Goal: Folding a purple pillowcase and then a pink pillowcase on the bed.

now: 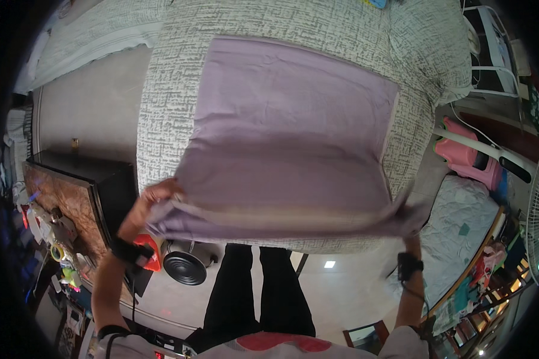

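Note:
A large purple cloth [287, 90] lies over a grey-and-white patterned cover, its far part flat with some creases. The near edge is raised off the surface and stretched between my two hands, sagging a little in the middle. At the left corner, my left hand [159, 196] is closed, fingers gripping the fabric. My right hand [412, 222] grips the right corner; cloth bunches around it, and motion blur hides most of its fingers. Both wrists wear dark bands.
The patterned cover [169, 99] spreads beneath the cloth. A black-sided, brown-topped table [72, 197] stands left, with a round black stool [184, 266] near my legs. On the right are a pink plastic item [470, 155], a pale quilted pad [461, 209] and a white fan [536, 215].

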The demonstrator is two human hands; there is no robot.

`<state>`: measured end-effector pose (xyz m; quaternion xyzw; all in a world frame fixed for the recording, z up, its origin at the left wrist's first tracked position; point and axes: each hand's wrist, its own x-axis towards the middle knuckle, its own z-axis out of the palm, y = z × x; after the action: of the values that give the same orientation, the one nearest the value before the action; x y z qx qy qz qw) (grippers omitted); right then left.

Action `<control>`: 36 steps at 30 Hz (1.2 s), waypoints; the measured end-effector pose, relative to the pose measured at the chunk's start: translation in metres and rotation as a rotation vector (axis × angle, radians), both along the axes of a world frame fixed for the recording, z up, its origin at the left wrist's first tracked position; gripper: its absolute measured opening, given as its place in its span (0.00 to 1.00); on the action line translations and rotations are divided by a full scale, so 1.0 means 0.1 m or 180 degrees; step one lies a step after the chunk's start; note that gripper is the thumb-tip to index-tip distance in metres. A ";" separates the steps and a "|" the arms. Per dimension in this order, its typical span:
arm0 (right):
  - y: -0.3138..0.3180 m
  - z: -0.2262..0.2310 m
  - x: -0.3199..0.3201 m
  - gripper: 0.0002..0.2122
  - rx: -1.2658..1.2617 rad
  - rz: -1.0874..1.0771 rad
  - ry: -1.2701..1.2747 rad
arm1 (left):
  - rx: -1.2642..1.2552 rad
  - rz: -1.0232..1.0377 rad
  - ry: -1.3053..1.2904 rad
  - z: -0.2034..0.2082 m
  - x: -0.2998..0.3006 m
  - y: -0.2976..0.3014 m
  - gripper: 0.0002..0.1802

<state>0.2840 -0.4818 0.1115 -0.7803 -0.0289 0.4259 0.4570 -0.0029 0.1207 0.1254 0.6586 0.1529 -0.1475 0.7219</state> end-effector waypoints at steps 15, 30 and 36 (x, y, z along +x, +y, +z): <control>0.99 -0.64 -0.90 0.12 -0.0568 0.0301 -0.0701 | 0.3326 -0.0729 -0.0137 -1.06 -0.06 -0.79 0.25; 0.62 -0.96 -1.08 0.29 -0.0868 -0.1427 0.0155 | 0.4648 -0.1036 -0.0903 -1.35 2.79 -1.31 0.32; 0.63 -0.68 -0.94 0.36 -0.0337 -0.0368 0.0741 | 0.3007 -0.1949 -0.1588 -1.42 2.03 -2.61 0.30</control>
<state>0.1897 -0.4190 0.0432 -0.7491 0.0919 0.4875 0.4392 0.2003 -0.1399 -0.0171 0.9359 -0.1679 -0.1059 0.2909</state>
